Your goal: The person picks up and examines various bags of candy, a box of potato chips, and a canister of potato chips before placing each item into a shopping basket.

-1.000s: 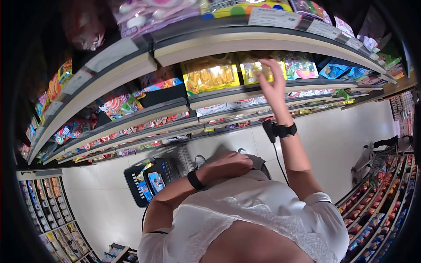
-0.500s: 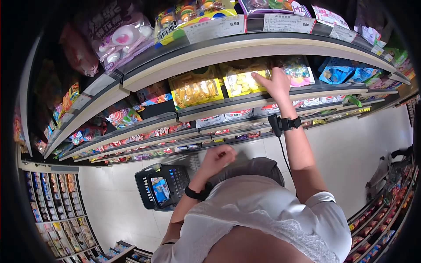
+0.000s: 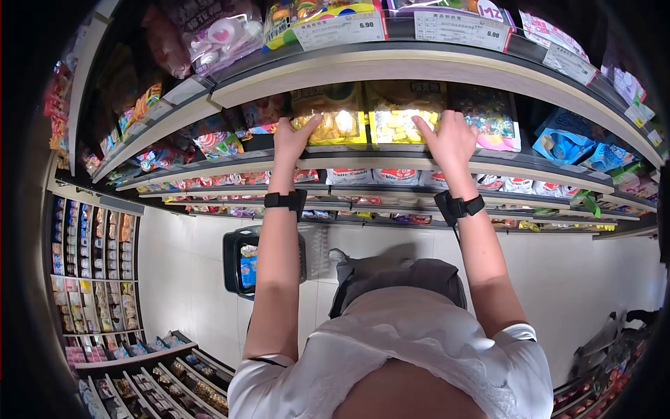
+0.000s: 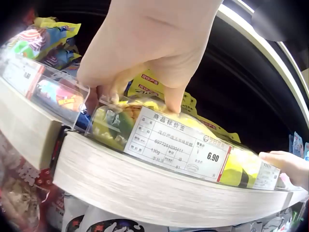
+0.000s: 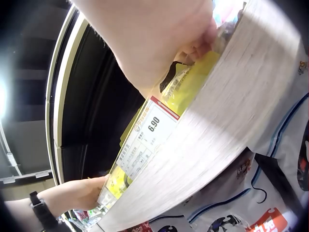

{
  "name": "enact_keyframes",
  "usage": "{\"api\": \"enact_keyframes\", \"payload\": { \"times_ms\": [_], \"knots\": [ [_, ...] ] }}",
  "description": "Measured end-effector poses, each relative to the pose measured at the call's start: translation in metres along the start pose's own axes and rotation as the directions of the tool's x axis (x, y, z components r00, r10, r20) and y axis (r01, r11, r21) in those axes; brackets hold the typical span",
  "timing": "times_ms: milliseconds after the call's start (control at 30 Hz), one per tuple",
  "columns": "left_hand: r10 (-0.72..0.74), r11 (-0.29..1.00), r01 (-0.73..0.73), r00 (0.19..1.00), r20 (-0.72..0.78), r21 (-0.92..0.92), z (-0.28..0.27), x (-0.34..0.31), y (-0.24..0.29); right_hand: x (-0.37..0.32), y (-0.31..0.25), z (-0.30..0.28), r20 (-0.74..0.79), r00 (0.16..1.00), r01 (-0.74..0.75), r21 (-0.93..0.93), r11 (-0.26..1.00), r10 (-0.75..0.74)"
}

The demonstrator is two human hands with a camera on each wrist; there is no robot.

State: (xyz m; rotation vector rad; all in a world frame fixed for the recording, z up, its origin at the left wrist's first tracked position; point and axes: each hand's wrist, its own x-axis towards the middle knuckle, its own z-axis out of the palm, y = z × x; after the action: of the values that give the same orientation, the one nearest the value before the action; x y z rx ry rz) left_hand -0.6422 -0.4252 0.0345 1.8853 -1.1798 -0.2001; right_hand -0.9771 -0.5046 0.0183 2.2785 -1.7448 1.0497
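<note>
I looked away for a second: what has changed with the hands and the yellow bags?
The left hand has gone from the person's lap up and forward to the shelf, and now grips the left yellow bag at its left edge. The right hand has shifted from in front of the right yellow bag to its right edge. Both bags remain on the shelf.

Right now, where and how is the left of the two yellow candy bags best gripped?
Probably pinch the yellow bag by its upper edge, coming from the front over the price label: that label covers part of its lower front, while the top shows above.
</note>
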Motion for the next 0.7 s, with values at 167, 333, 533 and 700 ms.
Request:
{"api": "enact_keyframes", "payload": {
  "times_ms": [167,333,533,700],
  "knots": [
    [-0.273,0.959,0.282,0.945,0.183,-0.029,0.0,0.008,0.01,-0.002,0.002,0.001,-0.047,0.998,0.029,0.02,0.999,-0.028],
    [-0.277,0.89,0.383,0.884,0.376,-0.247,-0.016,0.005,0.029,-0.003,0.006,0.003,-0.082,0.995,0.052,0.039,0.998,-0.049],
    [-0.172,0.809,0.359,0.902,0.396,-0.465,-0.036,-0.023,0.05,-0.003,0.011,0.004,-0.091,0.993,0.084,0.046,0.995,-0.08],
    [-0.166,0.681,0.254,0.967,0.193,-0.687,-0.049,-0.091,0.08,-0.007,0.009,-0.002,-0.05,0.997,0.062,0.076,0.995,-0.058]
  ]
}}
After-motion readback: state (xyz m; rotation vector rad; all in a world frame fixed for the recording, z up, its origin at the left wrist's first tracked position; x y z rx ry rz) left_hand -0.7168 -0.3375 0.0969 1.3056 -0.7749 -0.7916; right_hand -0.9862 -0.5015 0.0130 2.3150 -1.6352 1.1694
